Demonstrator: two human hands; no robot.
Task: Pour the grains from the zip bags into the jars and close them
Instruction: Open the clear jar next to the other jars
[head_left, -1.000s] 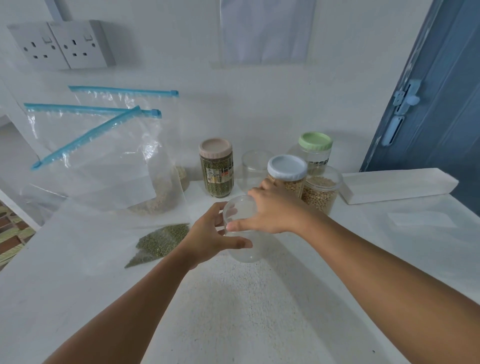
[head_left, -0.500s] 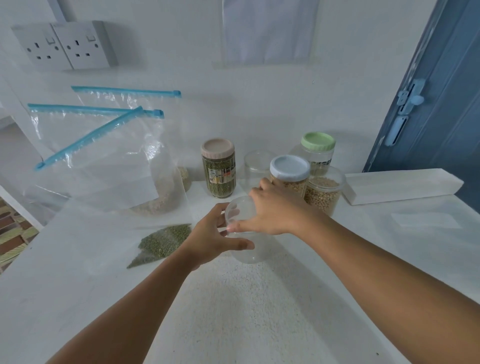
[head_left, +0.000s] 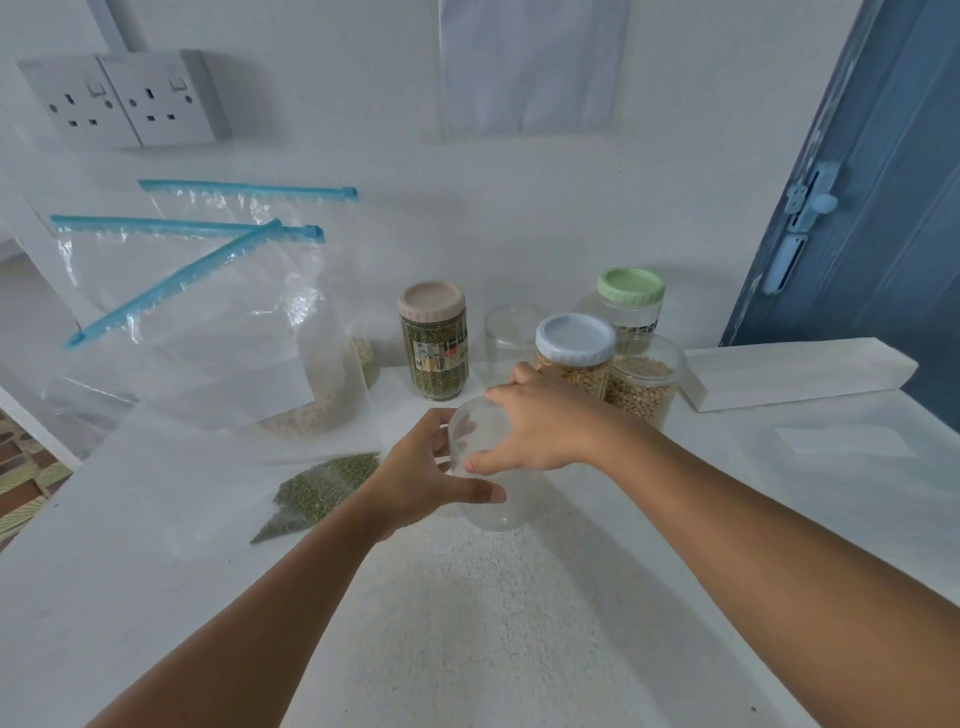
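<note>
Head view: the left hand (head_left: 415, 480) curls round the empty clear jar (head_left: 491, 499), steadying it on the counter (head_left: 493, 623), while the right hand (head_left: 540, 426) grips its rim, probably positioning it. Green grain bag (head_left: 322, 488) lies left of the jar.

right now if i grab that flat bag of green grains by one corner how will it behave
The bag of green grains would probably sag: it is thin clear film lying limp on the table. The grains fill only one corner, so they would likely slide and bunch low. It looks light.
</note>
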